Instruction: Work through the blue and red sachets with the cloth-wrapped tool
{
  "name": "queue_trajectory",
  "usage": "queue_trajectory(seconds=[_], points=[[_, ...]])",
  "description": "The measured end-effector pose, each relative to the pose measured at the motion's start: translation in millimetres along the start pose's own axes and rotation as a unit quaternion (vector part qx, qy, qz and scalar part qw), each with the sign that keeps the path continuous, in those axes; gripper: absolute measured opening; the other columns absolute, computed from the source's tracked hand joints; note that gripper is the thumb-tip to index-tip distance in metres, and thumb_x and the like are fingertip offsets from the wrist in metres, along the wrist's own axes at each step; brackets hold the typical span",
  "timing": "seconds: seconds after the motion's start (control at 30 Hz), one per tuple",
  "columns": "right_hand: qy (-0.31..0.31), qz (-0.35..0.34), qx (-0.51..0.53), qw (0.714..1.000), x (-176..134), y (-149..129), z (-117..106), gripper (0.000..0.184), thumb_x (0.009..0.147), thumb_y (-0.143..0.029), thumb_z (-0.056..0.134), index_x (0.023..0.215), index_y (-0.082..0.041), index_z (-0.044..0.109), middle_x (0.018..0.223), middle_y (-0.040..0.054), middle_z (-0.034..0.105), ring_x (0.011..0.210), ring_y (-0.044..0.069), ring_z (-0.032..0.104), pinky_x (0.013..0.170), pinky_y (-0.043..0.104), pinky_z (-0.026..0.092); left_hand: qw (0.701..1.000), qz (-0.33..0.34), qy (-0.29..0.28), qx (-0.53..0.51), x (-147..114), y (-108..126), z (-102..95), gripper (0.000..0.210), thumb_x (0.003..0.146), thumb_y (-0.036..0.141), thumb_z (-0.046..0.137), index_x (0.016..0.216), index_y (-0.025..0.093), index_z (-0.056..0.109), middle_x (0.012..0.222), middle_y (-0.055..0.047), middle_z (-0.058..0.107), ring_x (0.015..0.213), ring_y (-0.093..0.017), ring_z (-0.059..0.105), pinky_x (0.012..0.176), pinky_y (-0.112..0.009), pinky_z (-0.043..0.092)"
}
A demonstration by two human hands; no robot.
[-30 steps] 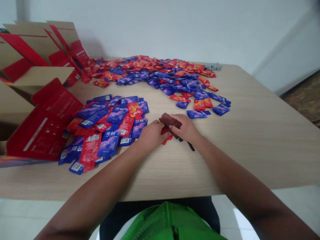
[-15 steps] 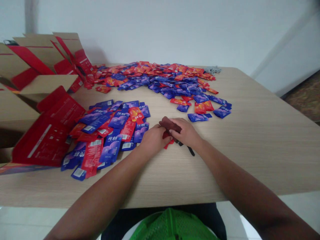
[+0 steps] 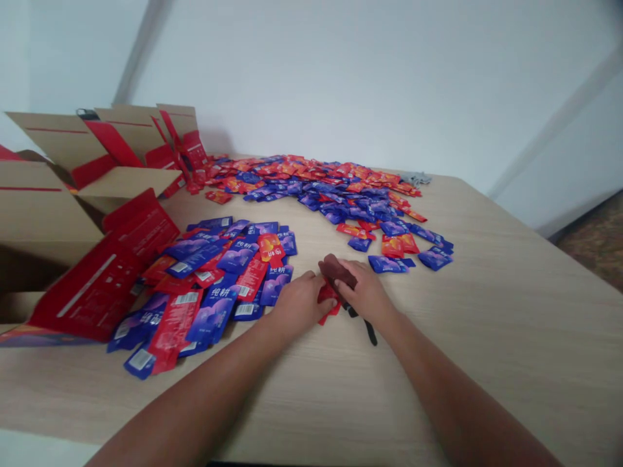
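My right hand (image 3: 364, 290) is closed around a soft, dark reddish-brown folded piece (image 3: 335, 269), whose exact kind I cannot make out. A narrow black strip (image 3: 371, 333) sticks out below that hand and reaches the tabletop. Close on the other side, my left hand (image 3: 302, 301) has its thumb and fingers on a small red packet (image 3: 327, 299) under the brown piece. Fingers hide part of the packet. To the left of my left hand lies a loose heap of purple and red sachets (image 3: 214, 301) with white lettering and barcodes.
A wide pile of orange-red and purple sachets (image 3: 311, 185) stretches along the back of the wooden table (image 3: 487, 311). Some stray sachets (image 3: 435, 257) lie at its right end. Open red-and-brown cartons (image 3: 111, 279) stand at the left. Small grey items (image 3: 416, 178) lie behind.
The camera has tilted up, so everything sits lower in view. My left hand has come slightly away from the brown piece, and more of the red packet shows.
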State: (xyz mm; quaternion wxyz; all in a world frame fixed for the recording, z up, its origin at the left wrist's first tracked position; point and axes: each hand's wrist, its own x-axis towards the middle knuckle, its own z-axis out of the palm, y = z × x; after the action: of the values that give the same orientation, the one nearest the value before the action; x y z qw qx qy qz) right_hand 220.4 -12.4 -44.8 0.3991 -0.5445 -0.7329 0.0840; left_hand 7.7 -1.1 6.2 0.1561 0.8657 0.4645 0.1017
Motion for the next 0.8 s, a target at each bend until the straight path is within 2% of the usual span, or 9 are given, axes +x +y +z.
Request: queue_trajectory(seconds=[0.13, 0.6, 0.8], points=[[0.008, 0.0, 0.015, 1.0, -0.6, -0.8, 2.2, 0.055, 0.09, -0.023, 0.07, 0.144, -0.03, 0.066, 0.134, 0.0103, 0.074, 0.122, 0.034, 0.069, 0.108, 0.058, 0.055, 1.0, 0.001, -0.001, -0.012, -1.1, -1.3, -1.0, 0.026, 0.094, 0.046, 0.071, 0.109, 0.025, 0.072, 0.111, -0.006, 0.071, 0.095, -0.023, 0.071, 0.077, -0.032, 0.051], [0.015, 0.01, 0.028, 0.999, -0.9, -7.2, 2.4, 0.054, 0.089, -0.02, 0.069, 0.142, -0.029, 0.068, 0.134, 0.0088, 0.075, 0.125, 0.032, 0.069, 0.11, 0.055, 0.055, 1.0, 0.001, -0.005, -0.017, 0.2, -5.8, 1.9, 0.025, 0.093, 0.043, 0.071, 0.111, 0.025, 0.072, 0.111, -0.006, 0.072, 0.097, -0.024, 0.071, 0.079, -0.033, 0.052], [0.005, -0.013, 0.055, 0.998, -3.8, -12.6, -0.2, 0.059, 0.086, -0.019, 0.071, 0.143, -0.031, 0.067, 0.136, 0.0082, 0.075, 0.126, 0.032, 0.069, 0.111, 0.056, 0.056, 1.0, -0.013, -0.024, -0.01, -0.3, 1.3, -5.8, 0.033, 0.094, 0.043, 0.073, 0.123, 0.028, 0.073, 0.122, -0.009, 0.073, 0.112, -0.027, 0.071, 0.091, -0.034, 0.055]])
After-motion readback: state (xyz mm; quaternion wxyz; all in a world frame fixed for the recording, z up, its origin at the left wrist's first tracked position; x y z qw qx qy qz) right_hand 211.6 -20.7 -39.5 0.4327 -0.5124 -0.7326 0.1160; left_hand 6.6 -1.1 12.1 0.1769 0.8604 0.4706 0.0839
